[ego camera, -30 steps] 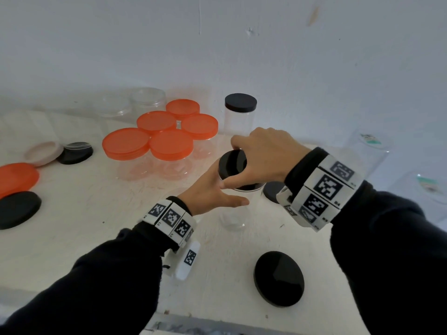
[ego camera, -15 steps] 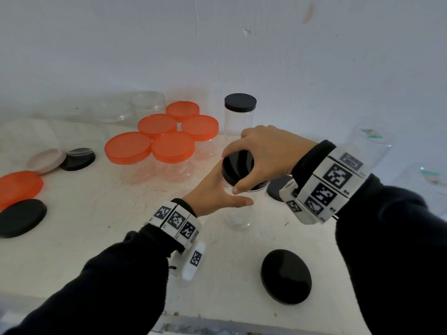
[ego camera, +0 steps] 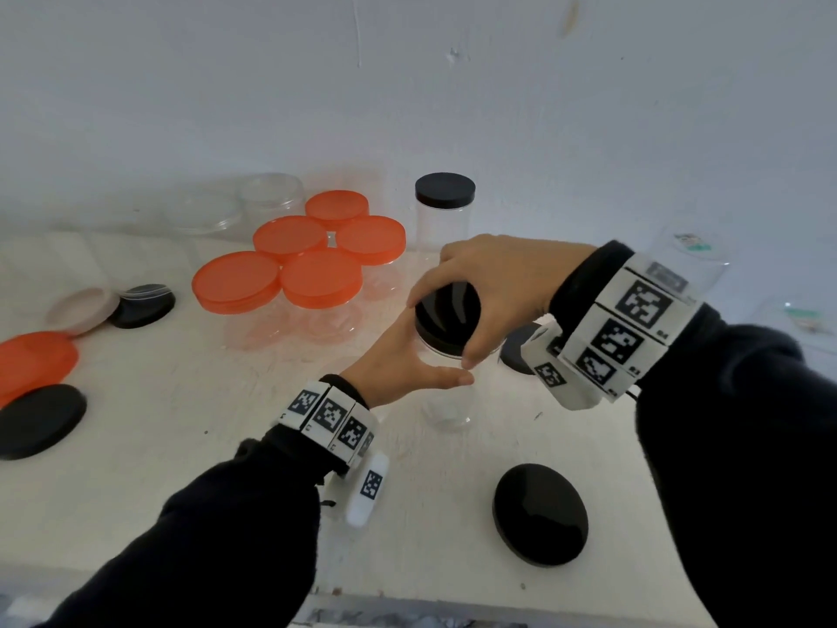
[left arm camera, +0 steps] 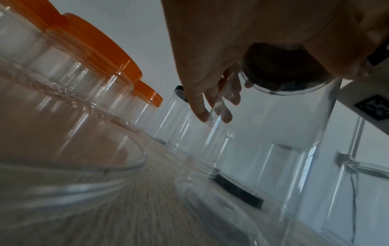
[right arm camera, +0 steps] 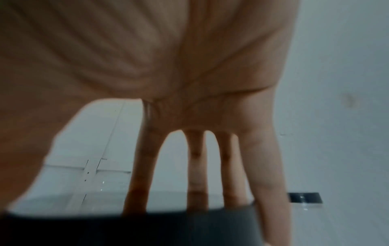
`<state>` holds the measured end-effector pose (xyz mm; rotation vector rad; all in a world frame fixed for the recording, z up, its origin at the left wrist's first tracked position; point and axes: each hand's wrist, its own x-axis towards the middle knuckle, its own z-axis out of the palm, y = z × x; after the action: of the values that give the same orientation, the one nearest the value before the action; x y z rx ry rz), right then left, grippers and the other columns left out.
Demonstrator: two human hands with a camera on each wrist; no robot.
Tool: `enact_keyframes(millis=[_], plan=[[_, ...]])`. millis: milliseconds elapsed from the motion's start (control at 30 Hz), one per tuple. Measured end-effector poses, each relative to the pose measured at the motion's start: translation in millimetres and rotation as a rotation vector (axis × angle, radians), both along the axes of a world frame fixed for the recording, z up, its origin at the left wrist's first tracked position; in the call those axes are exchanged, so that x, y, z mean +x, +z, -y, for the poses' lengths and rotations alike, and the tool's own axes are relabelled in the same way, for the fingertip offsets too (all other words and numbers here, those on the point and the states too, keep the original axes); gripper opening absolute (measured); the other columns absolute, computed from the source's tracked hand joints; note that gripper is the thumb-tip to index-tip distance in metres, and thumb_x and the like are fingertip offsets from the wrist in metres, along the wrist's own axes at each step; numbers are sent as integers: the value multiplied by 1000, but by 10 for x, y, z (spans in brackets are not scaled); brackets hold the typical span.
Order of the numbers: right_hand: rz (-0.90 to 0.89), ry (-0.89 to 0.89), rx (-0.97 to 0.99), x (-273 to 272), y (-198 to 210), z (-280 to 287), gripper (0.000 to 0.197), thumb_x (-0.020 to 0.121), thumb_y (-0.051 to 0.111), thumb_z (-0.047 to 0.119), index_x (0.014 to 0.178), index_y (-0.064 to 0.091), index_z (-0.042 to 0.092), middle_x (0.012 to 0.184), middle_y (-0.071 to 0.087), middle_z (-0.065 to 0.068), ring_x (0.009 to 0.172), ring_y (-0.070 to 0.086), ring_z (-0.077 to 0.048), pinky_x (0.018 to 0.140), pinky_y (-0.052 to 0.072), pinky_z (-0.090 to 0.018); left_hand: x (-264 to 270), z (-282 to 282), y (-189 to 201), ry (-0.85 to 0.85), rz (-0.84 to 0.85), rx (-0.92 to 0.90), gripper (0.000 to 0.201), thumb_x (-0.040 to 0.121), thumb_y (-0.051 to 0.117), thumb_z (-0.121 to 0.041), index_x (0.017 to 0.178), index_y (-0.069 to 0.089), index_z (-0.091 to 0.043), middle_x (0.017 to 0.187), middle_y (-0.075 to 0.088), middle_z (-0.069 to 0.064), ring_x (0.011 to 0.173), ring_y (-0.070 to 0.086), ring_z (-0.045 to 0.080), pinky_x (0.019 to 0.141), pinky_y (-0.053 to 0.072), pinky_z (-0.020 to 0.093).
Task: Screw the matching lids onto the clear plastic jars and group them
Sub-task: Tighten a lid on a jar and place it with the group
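Jar (ego camera: 446, 401), clear plastic, is standing upright on the white table (ego camera: 181, 423) in the head view, centre, in front of the orange-lidded jars (ego camera: 308, 274). Your left hand (ego camera: 398, 369) is wrapping the jar body, thumb across the near side. Your right hand (ego camera: 493, 283) is gripping the black lid (ego camera: 446, 312) from above, thumb at the near rim, fingers round the far rim. Compared with a second ago, you're showing a rotated right-hand grip: the thumb has swung toward you and more of the lid top is uncovered. That reads as a turn being made, so the lid is likely threading on, not yet confirmed tight. One capped black-lid jar (ego camera: 444, 210) is waiting at the back, spare black lids (ego camera: 539, 514) are lying loose, so grouping is still ahead.

Left wrist view: your left fingers (left arm camera: 200, 103) are curling round the clear wall of the jar (left arm camera: 284, 133), the black lid (left arm camera: 282, 69) is sitting at its mouth under the other hand. Seating depth can't be judged here.

Right wrist view: your right fingers (right arm camera: 143, 166) are reaching down over the lid's edge (right arm camera: 147, 223), pressing on it. Blurred, so threads aren't visible.
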<state>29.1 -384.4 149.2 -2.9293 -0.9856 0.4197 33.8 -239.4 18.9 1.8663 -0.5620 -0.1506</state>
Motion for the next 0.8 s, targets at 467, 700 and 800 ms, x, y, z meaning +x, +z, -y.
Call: enact_keyframes(millis=[467, 700, 800], plan=[[-117, 21, -29, -22, 55, 51, 75, 71, 77, 39, 136, 38, 36, 123, 40, 7, 111, 43, -12, 93, 43, -30, 11, -13, -2, -40, -26, 21, 92, 50, 76, -53, 130, 35, -30, 127, 51, -11, 118, 46, -1, 97, 39, 14], [233, -108, 35, -54, -104, -35, 64, 67, 65, 67, 110, 59, 21, 75, 44, 11, 74, 50, -11, 56, 37, -18, 9, 16, -32, -36, -31, -34, 93, 55, 80, -39, 133, 31, -25, 128, 49, -9, 115, 46, -9, 91, 39, 8], [319, -149, -39, -67, -151, -74, 71, 69, 54, 75, 109, 58, 16, 75, 48, 4, 75, 52, -17, 54, 34, -22, 12, 13, -25, -52, -41, -39, 87, 59, 79, -27, 130, 29, -30, 126, 47, -14, 111, 45, -16, 87, 38, 5]])
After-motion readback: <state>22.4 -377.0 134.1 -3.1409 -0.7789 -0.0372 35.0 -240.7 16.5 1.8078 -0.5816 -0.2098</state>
